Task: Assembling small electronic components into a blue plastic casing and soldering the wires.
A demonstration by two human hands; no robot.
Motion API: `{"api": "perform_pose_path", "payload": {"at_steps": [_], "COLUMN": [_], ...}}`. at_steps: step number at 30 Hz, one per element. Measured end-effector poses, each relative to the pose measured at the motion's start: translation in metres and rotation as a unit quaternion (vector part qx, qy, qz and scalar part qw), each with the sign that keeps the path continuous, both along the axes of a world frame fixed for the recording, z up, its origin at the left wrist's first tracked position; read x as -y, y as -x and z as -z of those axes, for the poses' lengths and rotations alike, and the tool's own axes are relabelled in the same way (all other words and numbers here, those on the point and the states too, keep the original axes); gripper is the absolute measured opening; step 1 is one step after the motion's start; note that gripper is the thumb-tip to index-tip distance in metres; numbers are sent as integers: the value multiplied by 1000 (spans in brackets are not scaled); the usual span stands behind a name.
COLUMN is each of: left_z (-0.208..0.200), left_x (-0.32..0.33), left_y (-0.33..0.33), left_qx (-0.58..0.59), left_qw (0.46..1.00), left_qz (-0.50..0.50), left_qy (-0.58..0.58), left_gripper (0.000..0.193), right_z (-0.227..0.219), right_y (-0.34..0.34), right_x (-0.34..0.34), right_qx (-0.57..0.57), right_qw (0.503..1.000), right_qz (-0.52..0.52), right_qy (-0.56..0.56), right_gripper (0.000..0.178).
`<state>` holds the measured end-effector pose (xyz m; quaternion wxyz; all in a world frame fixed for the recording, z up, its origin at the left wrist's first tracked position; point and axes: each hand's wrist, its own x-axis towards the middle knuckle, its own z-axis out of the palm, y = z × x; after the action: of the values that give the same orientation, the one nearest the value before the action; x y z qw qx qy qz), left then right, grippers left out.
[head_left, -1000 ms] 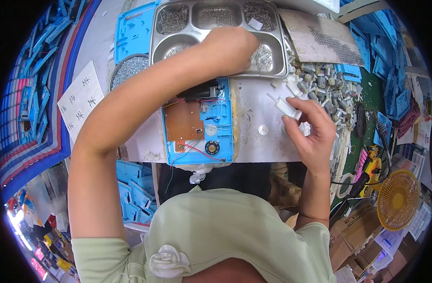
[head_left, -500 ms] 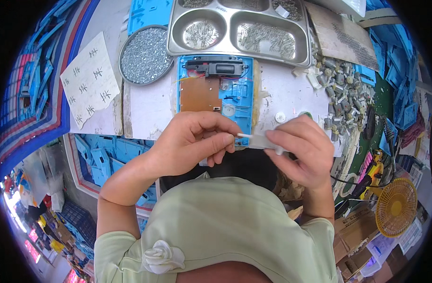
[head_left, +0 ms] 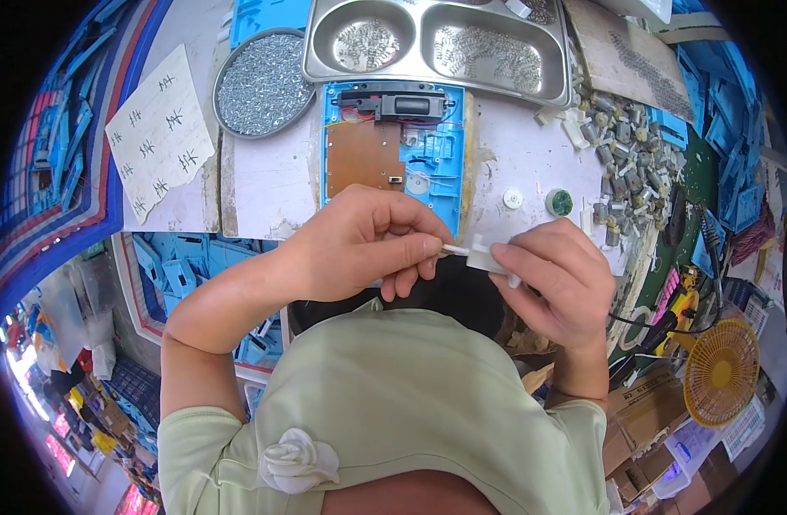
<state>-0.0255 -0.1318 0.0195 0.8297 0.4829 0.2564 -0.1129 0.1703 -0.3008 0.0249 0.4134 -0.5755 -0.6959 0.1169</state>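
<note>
Between finger and thumb, my left hand [head_left: 372,245] pinches a thin white rod [head_left: 455,249]. My right hand [head_left: 561,279] grips a white plastic piece [head_left: 482,255], and the rod's far end meets that piece. Both hands are held over the near edge of the table. Just beyond them lies an open blue plastic casing [head_left: 449,172] with a brown board [head_left: 359,163], a black part across its far end and thin coloured wires. A small white disc [head_left: 513,199] and a round green-topped item [head_left: 559,202] rest on the table beyond my right hand.
A steel compartment tray [head_left: 419,51] of small metal parts stands at the back, beside a round dish of screws [head_left: 264,84]. Small motors [head_left: 625,163] are heaped at the right. Blue casings fill a bin [head_left: 140,287] below left. A yellow fan [head_left: 721,372] stands at lower right.
The white piece in my right hand has turned, and its boxy shape now shows clearly. Both hands have shifted slightly right. The table and its contents sit a little higher in view.
</note>
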Motion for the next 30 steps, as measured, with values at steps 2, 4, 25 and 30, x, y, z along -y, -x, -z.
{"api": "perform_pose_path", "payload": {"at_steps": [2,4,25,30], "left_z": [4,6,25,31], "left_x": [1,1,-29,-20], "left_y": [0,-2,-70,-57], "left_qx": [-8,-16,153,159], "left_qw": [1000,1000,603,587], "left_qz": [2,11,262,238], "left_qy": [-9,-6,-738,-758], "left_gripper": [18,18,11,10], "right_z": [3,7,38,39], "right_y": [0,-1,-6,-4], "right_x": [1,2,33,28], "right_qx": [16,30,-416,-259], "right_qw": [1000,999,903,957], "right_qz": [-1,-10,49,109], "right_qy": [-3,-11,94,77], "right_gripper": [40,41,35,33]}}
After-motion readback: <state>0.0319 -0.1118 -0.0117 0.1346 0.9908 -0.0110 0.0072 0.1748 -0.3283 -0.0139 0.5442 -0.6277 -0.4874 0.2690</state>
